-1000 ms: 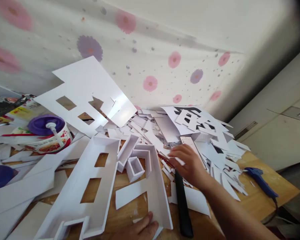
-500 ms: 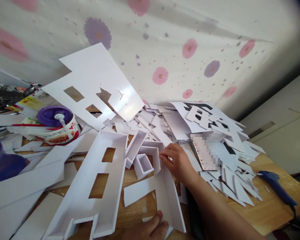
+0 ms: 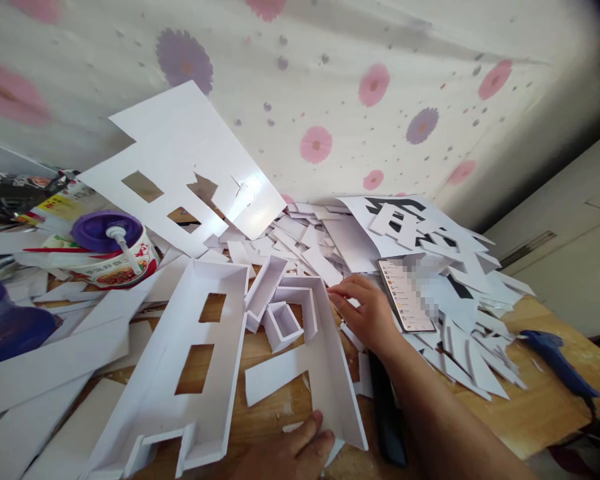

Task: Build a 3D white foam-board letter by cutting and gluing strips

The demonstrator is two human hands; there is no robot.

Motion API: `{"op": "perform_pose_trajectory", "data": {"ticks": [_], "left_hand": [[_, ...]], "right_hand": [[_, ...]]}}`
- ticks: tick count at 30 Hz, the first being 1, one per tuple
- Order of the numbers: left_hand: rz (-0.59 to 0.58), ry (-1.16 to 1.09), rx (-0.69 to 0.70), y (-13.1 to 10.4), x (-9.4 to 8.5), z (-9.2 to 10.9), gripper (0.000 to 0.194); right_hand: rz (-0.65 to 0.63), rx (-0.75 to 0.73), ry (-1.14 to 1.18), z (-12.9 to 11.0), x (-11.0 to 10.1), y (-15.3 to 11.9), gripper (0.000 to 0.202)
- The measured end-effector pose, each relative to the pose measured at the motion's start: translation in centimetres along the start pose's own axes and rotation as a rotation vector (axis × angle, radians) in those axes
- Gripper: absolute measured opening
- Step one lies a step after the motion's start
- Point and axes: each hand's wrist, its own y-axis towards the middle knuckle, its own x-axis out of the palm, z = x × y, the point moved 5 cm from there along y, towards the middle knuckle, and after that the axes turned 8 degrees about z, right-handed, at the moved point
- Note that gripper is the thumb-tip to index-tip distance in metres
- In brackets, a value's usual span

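Note:
A white foam-board piece with raised walls (image 3: 325, 373) lies on the wooden table, its upright side running along its right edge. At its upper right corner is my right hand (image 3: 363, 310), thumb and fingertips pinched at the wall's top edge. My left hand (image 3: 293, 450) rests low at the bottom edge of the frame, fingers against the piece's lower left side and partly cut off. Left of it stands a longer white walled piece (image 3: 165, 373) with rectangular openings. Between them sit a small white box (image 3: 283, 325) and a narrow white trough (image 3: 266, 288).
A large cut white board (image 3: 180, 153) leans on the flowered curtain. A tub with a purple lid (image 3: 107, 233) stands left. A phone (image 3: 405, 297), board scraps (image 3: 470, 353), a black tool (image 3: 387, 413) and a blue glue gun (image 3: 560, 363) lie right.
The view has shifted slightly. My right hand has moved a little outward from the wall's inner side, and more of the black tool beneath the forearm shows. My left hand stays low.

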Motion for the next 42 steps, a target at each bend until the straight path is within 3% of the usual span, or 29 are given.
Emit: {"op": "perform_pose_trajectory", "data": {"ticks": [3, 8, 10, 12, 15, 17, 19, 20, 24, 31, 37, 42], "left_hand": [[0.039, 0.056, 0.066, 1.2, -1.9, 1.5, 0.043], [0.199, 0.03, 0.301, 3.2, -8.2, 7.0, 0.016], [0.242, -0.033, 0.242, 3.7, -10.8, 8.5, 0.014], [0.38, -0.02, 0.177, 3.5, -13.8, 9.1, 0.015], [0.658, 0.098, -0.022, 1.8, -18.7, 7.3, 0.02], [0.806, 0.169, -0.343, -0.1, -21.9, 3.8, 0.016], [0.826, 0.162, -0.68, -1.8, -23.9, -0.2, 0.02], [0.806, 0.096, -0.808, -2.5, -24.4, -2.1, 0.021], [0.671, -0.02, -0.909, -3.1, -23.9, -5.8, 0.039], [0.557, -0.213, -0.933, -2.5, -21.8, -5.8, 0.048], [0.666, -0.323, -0.952, -2.9, -21.8, -6.4, 0.053], [0.779, -0.29, -0.979, -4.1, -22.5, -6.2, 0.055]], "right_hand": [[0.092, 0.068, -0.01, 1.3, -1.3, 0.1, 0.016], [0.099, 0.103, -0.048, 2.7, -1.9, -0.1, 0.016], [0.078, 0.092, -0.065, 2.9, -1.6, -0.2, 0.018], [0.068, 0.083, -0.082, 3.1, -1.3, -0.2, 0.02], [0.07, 0.09, -0.109, 3.4, -1.2, -0.2, 0.022], [0.072, 0.102, -0.123, 3.4, -1.4, -0.1, 0.022], [0.075, 0.113, -0.133, 3.3, -1.6, -0.1, 0.023], [0.077, 0.118, -0.136, 3.3, -1.8, -0.1, 0.023], [0.077, 0.137, -0.142, 3.1, -1.9, -0.2, 0.023], [0.046, 0.147, -0.15, 3.3, -1.4, -0.2, 0.025], [0.054, 0.148, -0.148, 3.7, -1.4, -0.1, 0.025], [0.085, 0.179, -0.144, 4.1, -1.7, 0.1, 0.025]]}}
